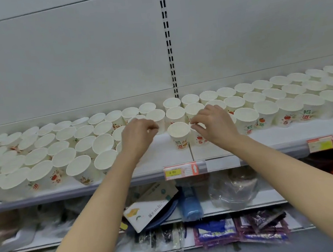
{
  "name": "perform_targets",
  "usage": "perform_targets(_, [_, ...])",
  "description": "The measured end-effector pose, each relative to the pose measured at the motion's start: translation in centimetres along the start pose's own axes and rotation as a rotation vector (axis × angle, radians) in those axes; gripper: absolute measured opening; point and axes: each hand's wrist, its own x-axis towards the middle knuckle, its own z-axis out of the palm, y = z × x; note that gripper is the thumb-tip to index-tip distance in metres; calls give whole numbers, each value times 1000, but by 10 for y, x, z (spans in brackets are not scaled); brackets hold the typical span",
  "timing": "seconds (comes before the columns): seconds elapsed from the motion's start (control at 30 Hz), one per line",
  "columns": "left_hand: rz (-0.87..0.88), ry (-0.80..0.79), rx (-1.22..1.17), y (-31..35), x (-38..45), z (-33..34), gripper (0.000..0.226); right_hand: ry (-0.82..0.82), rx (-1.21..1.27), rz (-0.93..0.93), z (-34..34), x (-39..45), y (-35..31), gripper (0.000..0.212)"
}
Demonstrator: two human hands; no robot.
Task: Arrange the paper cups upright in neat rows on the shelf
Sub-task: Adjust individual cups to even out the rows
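White paper cups [48, 158] printed with red fruit and lettering crowd the shelf [160, 153] at nine o'clock, upright but loosely packed, their rows uneven. Moving toward centre, a person's left hand [137, 135] reaches over the shelf, fingers curled inward with thumb and fingertips drawn together near the rim of a cup behind it; whether they pinch anything cannot be told. Just to its right, at the middle of the frame, a single cup [179, 133] stands upright near the shelf's front, apart from the left hand. The right hand [212, 124] comes next, its thumb and forefinger closed on the rim of a neighbouring cup [198, 135] that stands touching the single cup's right side. Beyond it, toward three o'clock, more cups [282, 99] run in straighter rows back to the rear panel. On the shelf's front edge at six o'clock hangs a yellow price tag [183, 170], and a second price label [321, 144] sits toward four o'clock. Below, a lower shelf [272, 199] holds packaged goods in blurred plastic wrapping.
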Motion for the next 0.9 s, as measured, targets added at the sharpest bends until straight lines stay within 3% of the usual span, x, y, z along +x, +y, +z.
perform_targets(0.1, [-139,23,21,-32,17,-15,15,38,33,-35,10,18,-13,4])
perform_targets(0.2, [-160,22,70,-52,40,-27,18,42,36,-36,26,40,-27,4])
perform_targets(0.5, [-23,-157,149,-108,106,-26,22,-160,-26,175,69,111,-44,13])
perform_targets(0.73, [155,-358,180,-117,131,-18,16,-220,11,356,94,152,-56,19])
perform_targets(0.9, [208,-367,243,-110,137,-3,16,-267,-13,419,107,157,-50,23])
